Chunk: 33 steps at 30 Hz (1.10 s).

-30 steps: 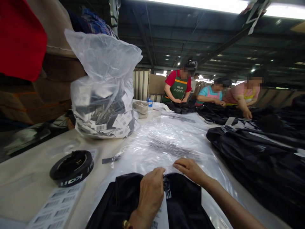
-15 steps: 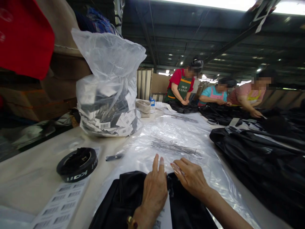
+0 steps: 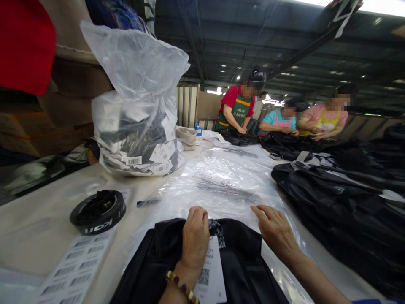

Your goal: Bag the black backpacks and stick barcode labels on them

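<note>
A black garment with a leather-like sheen (image 3: 243, 257) lies in front of me. Its neck, with a patterned label (image 3: 217, 231), faces away from me. A white hang tag (image 3: 215, 274) with a printed code rests on its middle. My left hand (image 3: 194, 236) is over the garment left of the label, its fingers bent and pressed together; what they pinch is hidden. To the right, my right hand (image 3: 275, 228) is lifted just beyond the garment's shoulder, fingers loosely stretched and holding nothing. Clear plastic bags (image 3: 218, 169) lie under and beyond the garment.
On the left are a roll of black printed tape (image 3: 98, 226), a barcode sticker sheet (image 3: 76, 266) and a big clear bag of tags (image 3: 139, 139). Black garments (image 3: 332, 198) are heaped at the right. Several co-workers (image 3: 237, 105) stand at the table's far side.
My right hand has moved away from the neck to the right, uncovering the label. My left hand's stretched fingers have curled together. More of the hang tag shows.
</note>
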Available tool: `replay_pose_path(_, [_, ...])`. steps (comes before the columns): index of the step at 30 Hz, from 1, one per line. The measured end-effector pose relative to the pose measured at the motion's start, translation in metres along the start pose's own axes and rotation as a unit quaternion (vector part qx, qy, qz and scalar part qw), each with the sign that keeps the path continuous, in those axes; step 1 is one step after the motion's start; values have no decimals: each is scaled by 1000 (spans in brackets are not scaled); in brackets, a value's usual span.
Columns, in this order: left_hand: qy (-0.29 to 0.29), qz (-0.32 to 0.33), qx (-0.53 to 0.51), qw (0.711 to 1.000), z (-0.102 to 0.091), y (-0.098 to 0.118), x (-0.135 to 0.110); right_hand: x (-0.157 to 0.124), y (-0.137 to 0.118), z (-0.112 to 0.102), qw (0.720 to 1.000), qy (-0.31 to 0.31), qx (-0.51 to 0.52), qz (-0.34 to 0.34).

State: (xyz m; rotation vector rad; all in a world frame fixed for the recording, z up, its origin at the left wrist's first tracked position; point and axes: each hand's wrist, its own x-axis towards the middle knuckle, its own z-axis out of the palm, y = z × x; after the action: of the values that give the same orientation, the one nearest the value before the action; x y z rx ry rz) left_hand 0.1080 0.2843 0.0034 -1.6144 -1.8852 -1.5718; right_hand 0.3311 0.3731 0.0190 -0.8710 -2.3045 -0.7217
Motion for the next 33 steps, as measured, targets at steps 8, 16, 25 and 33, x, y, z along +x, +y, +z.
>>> replay_pose_path(8, [5, 5, -7, 1000, -3, 2, 2, -16, -1, 9, 983, -48, 31, 172])
replay_pose_path(16, [9, 1, -6, 1000, -2, 2, 2, -16, -2, 6, 866, -37, 231, 442])
replay_pose_path(25, [30, 16, 17, 999, -7, -1, 3, -24, -23, 26, 641, 78, 459, 610])
replay_pose_path(33, [-24, -33, 102, 994, -12, -1, 5, -34, -27, 35, 718, 93, 423, 545])
